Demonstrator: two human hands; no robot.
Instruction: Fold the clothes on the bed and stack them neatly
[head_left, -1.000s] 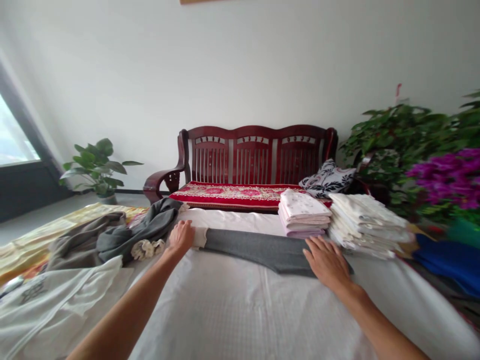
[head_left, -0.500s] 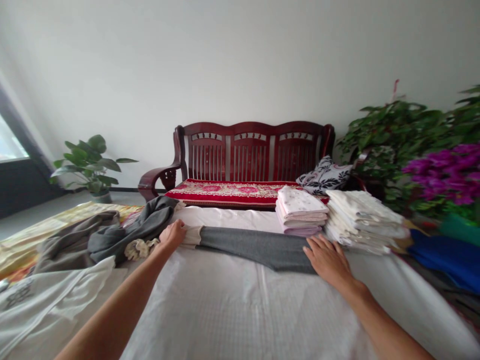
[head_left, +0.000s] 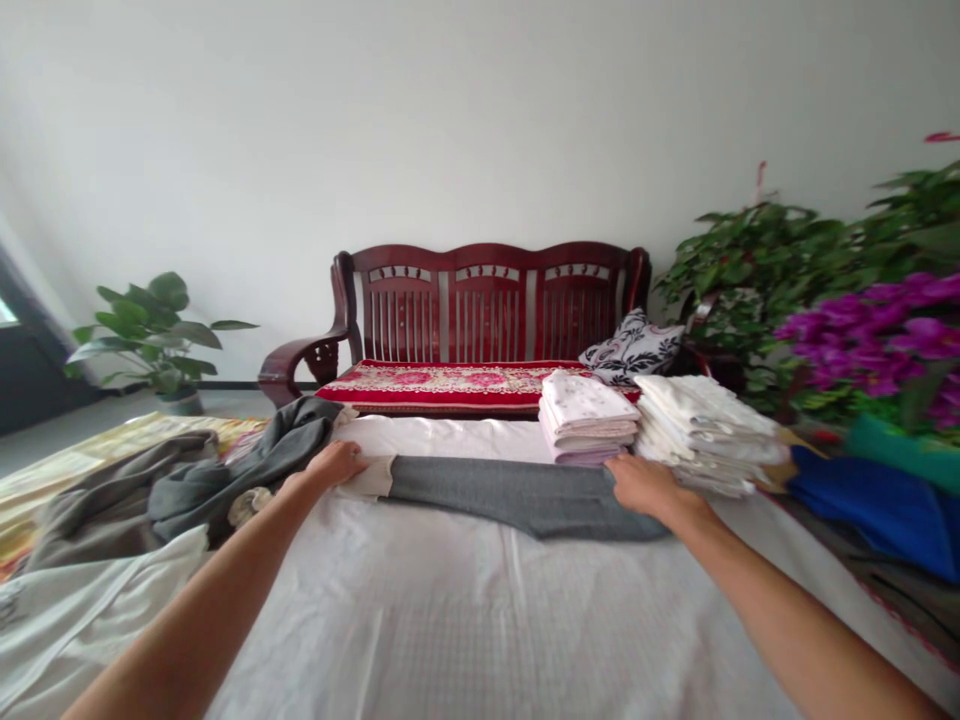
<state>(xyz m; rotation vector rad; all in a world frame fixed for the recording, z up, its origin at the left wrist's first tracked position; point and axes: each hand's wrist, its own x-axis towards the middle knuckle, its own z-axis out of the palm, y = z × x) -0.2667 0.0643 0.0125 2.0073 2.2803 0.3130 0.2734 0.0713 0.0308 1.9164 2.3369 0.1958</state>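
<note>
A long grey garment (head_left: pixel 510 490) with a cream cuff lies flat across the white-covered table (head_left: pixel 480 610). My left hand (head_left: pixel 334 464) rests on its cream cuff end, fingers curled down over the cloth. At the garment's right end my right hand (head_left: pixel 641 482) presses down, fingers bent over the fabric close to the folded stacks. Whether either hand pinches the cloth or only lies on it is unclear.
Two folded stacks stand at the far right of the table: a pink-white stack (head_left: pixel 585 415) and a white stack (head_left: pixel 709 432). Loose grey clothes (head_left: pixel 225 470) and a white garment (head_left: pixel 82 610) lie at the left. A red wooden bench (head_left: pixel 480 330) and potted plants (head_left: pixel 817 300) stand behind.
My right hand has slid from the garment's lower edge up towards the stacks and its fingers have bent. The left hand stays on the cuff. The view has shifted right.
</note>
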